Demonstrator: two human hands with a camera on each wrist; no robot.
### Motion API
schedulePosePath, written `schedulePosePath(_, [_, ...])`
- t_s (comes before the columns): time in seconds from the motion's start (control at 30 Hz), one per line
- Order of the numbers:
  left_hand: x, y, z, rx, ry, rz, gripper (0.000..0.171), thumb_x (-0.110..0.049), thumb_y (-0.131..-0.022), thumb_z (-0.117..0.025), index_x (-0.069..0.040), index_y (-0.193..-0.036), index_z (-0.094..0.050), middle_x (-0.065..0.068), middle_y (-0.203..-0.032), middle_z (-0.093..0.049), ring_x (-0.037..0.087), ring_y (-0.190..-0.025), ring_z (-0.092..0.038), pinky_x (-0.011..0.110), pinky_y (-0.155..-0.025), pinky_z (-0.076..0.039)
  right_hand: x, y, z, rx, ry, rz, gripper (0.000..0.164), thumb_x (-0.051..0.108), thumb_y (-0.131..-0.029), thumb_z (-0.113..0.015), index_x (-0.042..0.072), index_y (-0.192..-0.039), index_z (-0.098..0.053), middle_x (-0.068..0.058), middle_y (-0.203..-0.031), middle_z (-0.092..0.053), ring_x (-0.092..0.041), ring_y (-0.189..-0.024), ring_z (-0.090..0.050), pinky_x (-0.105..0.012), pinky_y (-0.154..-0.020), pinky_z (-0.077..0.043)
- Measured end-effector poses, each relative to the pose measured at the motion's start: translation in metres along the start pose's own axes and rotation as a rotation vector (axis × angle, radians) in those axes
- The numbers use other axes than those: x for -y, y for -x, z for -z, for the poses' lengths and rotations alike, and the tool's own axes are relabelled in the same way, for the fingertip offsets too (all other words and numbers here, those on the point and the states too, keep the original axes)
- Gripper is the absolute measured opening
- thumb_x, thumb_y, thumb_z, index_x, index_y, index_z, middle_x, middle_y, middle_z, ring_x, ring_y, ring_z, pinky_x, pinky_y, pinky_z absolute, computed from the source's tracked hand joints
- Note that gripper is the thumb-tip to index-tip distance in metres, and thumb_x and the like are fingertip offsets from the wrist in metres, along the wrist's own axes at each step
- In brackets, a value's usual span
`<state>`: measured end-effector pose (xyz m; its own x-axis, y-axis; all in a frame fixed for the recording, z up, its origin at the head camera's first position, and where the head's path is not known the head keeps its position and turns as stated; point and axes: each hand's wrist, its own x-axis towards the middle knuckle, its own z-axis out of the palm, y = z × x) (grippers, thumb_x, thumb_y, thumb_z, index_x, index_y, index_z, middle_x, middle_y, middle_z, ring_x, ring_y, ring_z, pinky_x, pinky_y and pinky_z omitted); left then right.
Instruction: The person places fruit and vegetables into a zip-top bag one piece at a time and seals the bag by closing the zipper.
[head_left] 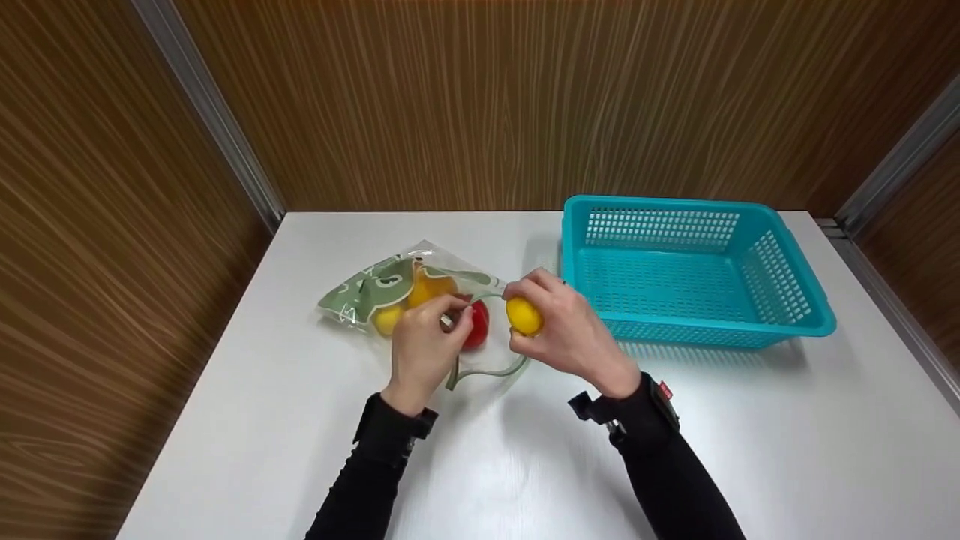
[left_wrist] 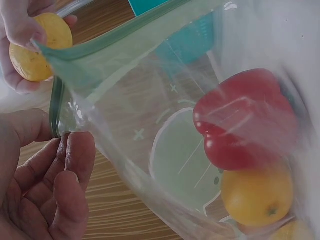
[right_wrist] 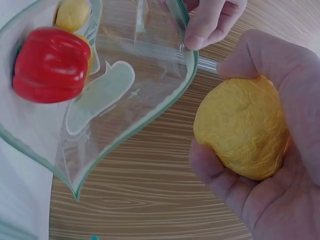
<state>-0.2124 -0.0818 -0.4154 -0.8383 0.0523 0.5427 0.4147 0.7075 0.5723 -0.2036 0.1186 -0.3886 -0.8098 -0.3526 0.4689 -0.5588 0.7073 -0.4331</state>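
Observation:
My left hand pinches the green zip edge of a clear zip bag between thumb and finger, and the mouth of the bag gapes toward the right. Just to the right of that mouth, my right hand grips a yellow lemon with thumb and fingers. Inside the bag lie a red bell pepper, an orange and another yellow fruit. The pepper is nearest the opening, partly behind my left fingers in the head view. A green print covers part of the bag's far end.
A turquoise plastic basket with perforated walls stands to the right on the white table, close beyond my right hand. Wood-grain panels rise behind the table and at both sides.

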Motion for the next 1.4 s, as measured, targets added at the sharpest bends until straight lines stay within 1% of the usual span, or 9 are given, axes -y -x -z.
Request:
schedulePosePath(0.43, [0.0,0.0,0.0,0.002,0.008,-0.005,0.01,-0.022,-0.084,-0.067,-0.014,-0.086,-0.072,0.0,-0.079,-0.073,0.013,-0.068,-0.066,0.022,-0.06,-0.051,-0.006,0.004,-0.022,0.019,0.01,0.028,0.038,0.019,-0.071,-0.072,0.021,-0.107,-0.061,0.003,-0.101,-0.059,-0.012,-0.084,-0.056,-0.022,-0.071,-0.053])
schedulePosePath(0.53, [0.0,-0.001,0.0,0.002,0.002,-0.008,0.01,-0.022,-0.084,-0.067,-0.014,-0.086,-0.073,0.0,-0.08,-0.074,0.012,-0.068,-0.066,0.022,-0.06,-0.052,-0.007,0.004,-0.028,0.051,0.015,0.023,0.038,0.02,-0.071,-0.072,0.022,-0.107,-0.06,0.002,-0.105,-0.059,-0.013,-0.084,-0.057,-0.022,-0.071,-0.053])
schedulePosePath(0.7, [0.0,0.0,0.001,0.007,0.003,-0.009,0.01,-0.022,-0.085,-0.068,-0.013,-0.086,-0.073,0.001,-0.081,-0.074,0.012,-0.068,-0.067,0.022,-0.06,-0.052,-0.009,0.005,-0.043,0.136,0.01,0.009,0.041,0.022,-0.071,-0.073,0.022,-0.11,-0.06,0.002,-0.11,-0.059,-0.013,-0.087,-0.056,-0.022,-0.075,-0.053])
schedulePosePath(0.8, [-0.001,0.0,0.001,0.003,-0.003,-0.018,0.01,-0.022,-0.084,-0.068,-0.013,-0.086,-0.072,0.0,-0.08,-0.074,0.012,-0.066,-0.067,0.021,-0.058,-0.05,-0.01,0.006,-0.054,0.169,0.002,0.025,0.041,0.023,-0.073,-0.073,0.021,-0.112,-0.06,0.001,-0.108,-0.059,-0.013,-0.087,-0.056,-0.023,-0.077,-0.053])
schedulePosePath(0.93, [-0.001,0.001,0.0,0.0,-0.007,-0.023,0.008,-0.021,-0.084,-0.069,-0.013,-0.085,-0.072,0.0,-0.08,-0.074,0.011,-0.066,-0.066,0.021,-0.057,-0.05,-0.013,0.007,-0.065,0.19,0.005,0.041,0.041,0.025,-0.076,-0.072,0.021,-0.115,-0.059,0.0,-0.106,-0.06,-0.014,-0.085,-0.056,-0.024,-0.075,-0.053])
schedulePosePath(1.03, [-0.002,0.001,0.0,0.006,-0.001,-0.016,0.009,-0.022,-0.085,-0.068,-0.013,-0.086,-0.072,0.0,-0.08,-0.074,0.011,-0.066,-0.066,0.02,-0.058,-0.05,-0.014,0.007,-0.072,0.207,0.007,0.026,0.042,0.026,-0.078,-0.071,0.021,-0.117,-0.058,0.0,-0.105,-0.059,-0.014,-0.084,-0.055,-0.025,-0.075,-0.052])
schedulePosePath(1.13, [-0.003,0.001,0.001,0.015,0.003,-0.007,0.011,-0.023,-0.085,-0.068,-0.013,-0.086,-0.072,0.0,-0.081,-0.074,0.011,-0.066,-0.065,0.02,-0.058,-0.05,-0.016,0.007,-0.076,0.235,0.008,0.017,0.046,0.029,-0.079,-0.073,0.019,-0.121,-0.057,-0.003,-0.109,-0.058,-0.016,-0.088,-0.055,-0.027,-0.078,-0.053])
schedulePosePath(1.27, [-0.003,0.002,0.001,0.015,0.0,-0.005,0.012,-0.024,-0.085,-0.068,-0.013,-0.086,-0.072,0.0,-0.081,-0.074,0.011,-0.065,-0.065,0.02,-0.058,-0.051,-0.017,0.008,-0.081,0.294,0.009,0.034,0.057,0.033,-0.08,-0.075,0.018,-0.129,-0.051,-0.006,-0.117,-0.055,-0.019,-0.096,-0.055,-0.03,-0.087,-0.053])
schedulePosePath(1.4, [-0.004,0.002,0.001,0.015,-0.004,-0.014,0.011,-0.023,-0.085,-0.068,-0.013,-0.086,-0.072,0.001,-0.081,-0.074,0.011,-0.066,-0.066,0.02,-0.059,-0.052,-0.018,0.008,-0.086,0.338,-0.001,0.057,0.065,0.031,-0.083,-0.072,0.021,-0.139,-0.042,-0.008,-0.125,-0.05,-0.021,-0.103,-0.056,-0.03,-0.093,-0.053])
